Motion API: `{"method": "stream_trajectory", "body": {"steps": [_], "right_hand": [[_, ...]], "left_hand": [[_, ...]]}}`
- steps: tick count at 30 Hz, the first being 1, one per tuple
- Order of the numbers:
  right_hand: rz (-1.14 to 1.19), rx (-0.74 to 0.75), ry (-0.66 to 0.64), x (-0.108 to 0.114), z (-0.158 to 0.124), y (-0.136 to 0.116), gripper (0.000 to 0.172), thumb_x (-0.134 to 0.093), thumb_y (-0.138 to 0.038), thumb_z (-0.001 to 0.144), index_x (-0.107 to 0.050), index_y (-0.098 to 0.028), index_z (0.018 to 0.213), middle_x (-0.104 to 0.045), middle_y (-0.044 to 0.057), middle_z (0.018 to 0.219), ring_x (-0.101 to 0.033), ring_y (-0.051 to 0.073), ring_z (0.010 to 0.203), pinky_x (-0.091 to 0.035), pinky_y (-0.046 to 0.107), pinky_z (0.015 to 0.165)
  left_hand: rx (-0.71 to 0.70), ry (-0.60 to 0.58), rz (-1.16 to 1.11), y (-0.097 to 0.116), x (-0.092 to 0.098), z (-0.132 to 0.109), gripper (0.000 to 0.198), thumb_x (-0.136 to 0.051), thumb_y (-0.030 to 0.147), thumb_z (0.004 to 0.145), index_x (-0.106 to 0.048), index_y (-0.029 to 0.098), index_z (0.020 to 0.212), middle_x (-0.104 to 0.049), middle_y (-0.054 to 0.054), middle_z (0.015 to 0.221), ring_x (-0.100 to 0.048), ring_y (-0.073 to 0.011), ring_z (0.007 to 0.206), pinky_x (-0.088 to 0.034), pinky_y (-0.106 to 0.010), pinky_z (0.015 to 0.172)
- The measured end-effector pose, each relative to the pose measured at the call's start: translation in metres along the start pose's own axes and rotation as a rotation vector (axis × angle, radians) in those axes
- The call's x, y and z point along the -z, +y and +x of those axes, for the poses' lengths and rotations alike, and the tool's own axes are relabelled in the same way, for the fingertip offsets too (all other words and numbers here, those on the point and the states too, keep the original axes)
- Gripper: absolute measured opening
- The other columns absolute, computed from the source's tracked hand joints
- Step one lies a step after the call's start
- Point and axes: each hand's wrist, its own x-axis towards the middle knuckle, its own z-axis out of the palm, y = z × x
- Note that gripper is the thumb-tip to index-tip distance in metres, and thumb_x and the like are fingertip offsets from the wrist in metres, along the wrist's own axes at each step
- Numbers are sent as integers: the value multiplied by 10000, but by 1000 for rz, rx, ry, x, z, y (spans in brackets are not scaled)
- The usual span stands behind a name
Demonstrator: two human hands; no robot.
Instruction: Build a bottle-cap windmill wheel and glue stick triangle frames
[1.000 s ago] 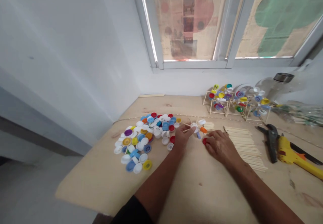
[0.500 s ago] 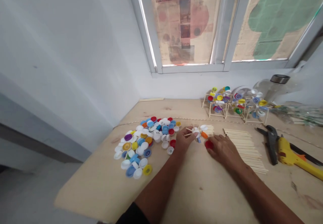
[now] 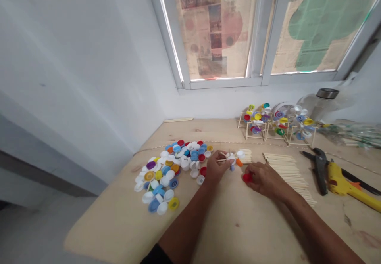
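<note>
My left hand (image 3: pixel 216 165) pinches a small wheel of sticks and bottle caps (image 3: pixel 230 157). It has a white hub, bare sticks pointing left and up, and white, orange and blue caps on other spokes. Close by on the right, my right hand (image 3: pixel 261 178) grips a red bottle cap (image 3: pixel 247 178) between thumb and fingers, just apart from the wheel. A pile of mixed bottle caps (image 3: pixel 166 173) spreads to the left of my left hand. Wooden sticks (image 3: pixel 293 175) lie in a row beyond my right hand.
Finished cap wheels on stick frames (image 3: pixel 257 123) stand at the back right, near a bottle (image 3: pixel 323 101). Black cutters (image 3: pixel 320 173) and a yellow glue gun (image 3: pixel 337 180) lie at the right. A string (image 3: pixel 226 141) crosses the wooden table (image 3: pixel 119 220).
My right hand has turned slightly, and the red cap in its fingers has shifted a little lower. The wheel in my left hand has tilted slightly. The camera view has moved slightly.
</note>
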Motion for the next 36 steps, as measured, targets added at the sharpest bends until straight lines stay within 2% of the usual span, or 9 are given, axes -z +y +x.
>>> {"method": "stream_trajectory", "body": {"steps": [4, 7, 11, 13, 16, 18, 21, 27, 36], "right_hand": [[-28, 11, -5, -3, -1, 1, 86, -539, -245, 764, -581, -213, 832, -648, 40, 825, -567, 189, 765, -364, 294, 667], [-6, 17, 11, -2, -1, 2, 86, -555, -235, 749, -579, -215, 829, -644, 38, 810, -572, 187, 753, -374, 292, 659], [126, 18, 61, 9, -3, -1, 46, -551, -219, 745, -565, -216, 790, -631, 23, 785, -569, 163, 723, -410, 277, 647], [204, 13, 140, 16, -4, -2, 60, -539, -232, 763, -563, -217, 817, -627, 23, 810, -571, 159, 739, -433, 280, 661], [244, -15, 335, 21, -3, -1, 132, -539, -267, 786, -558, -215, 905, -622, 39, 868, -577, 174, 797, -453, 304, 704], [215, -11, 447, 20, -1, 0, 159, -548, -269, 791, -552, -212, 939, -621, 52, 896, -574, 188, 833, -451, 322, 735], [126, 26, 539, 15, 1, 0, 165, -553, -264, 804, -549, -209, 960, -627, 69, 924, -571, 208, 857, -436, 348, 762], [-6, 60, 562, 8, 3, -2, 177, -548, -257, 816, -544, -200, 984, -630, 82, 938, -562, 224, 868, -406, 352, 762], [-8, 40, 599, 0, 5, 2, 169, -548, -279, 828, -552, -196, 976, -633, 76, 924, -564, 218, 867, -393, 336, 747]], "left_hand": [[-61, -15, 30, 8, 1, -3, 233, -747, 319, 583, -573, 167, 612, -661, -44, 853, -608, -157, 731, -474, -249, 644], [-73, -7, 51, 13, 1, -4, 226, -745, 319, 579, -572, 174, 597, -654, -35, 786, -596, -166, 733, -467, -253, 644], [-69, 32, 83, 15, 2, -4, 232, -758, 308, 552, -571, 175, 589, -623, -10, 697, -577, -155, 693, -445, -251, 648], [-63, 34, 92, 13, 1, -5, 238, -759, 314, 553, -573, 175, 602, -610, 3, 680, -559, -137, 643, -432, -242, 618], [-57, 0, 91, 9, 0, -5, 246, -756, 332, 570, -589, 176, 661, -585, 19, 651, -521, -116, 578, -408, -228, 557], [-68, -23, 105, 5, -1, -6, 255, -757, 332, 576, -607, 178, 714, -583, 19, 655, -516, -118, 579, -407, -228, 553], [-106, -33, 157, 4, 0, -7, 258, -759, 317, 578, -623, 182, 752, -603, 2, 690, -547, -142, 643, -429, -241, 596], [-266, -41, 238, 9, 0, -10, 192, -723, 252, 622, -629, 197, 779, -638, -32, 809, -587, -183, 776, -450, -292, 736], [-333, -55, 319, 7, 0, -10, 191, -690, 224, 650, -618, 178, 820, -652, -33, 844, -611, -173, 790, -470, -291, 739]]}}
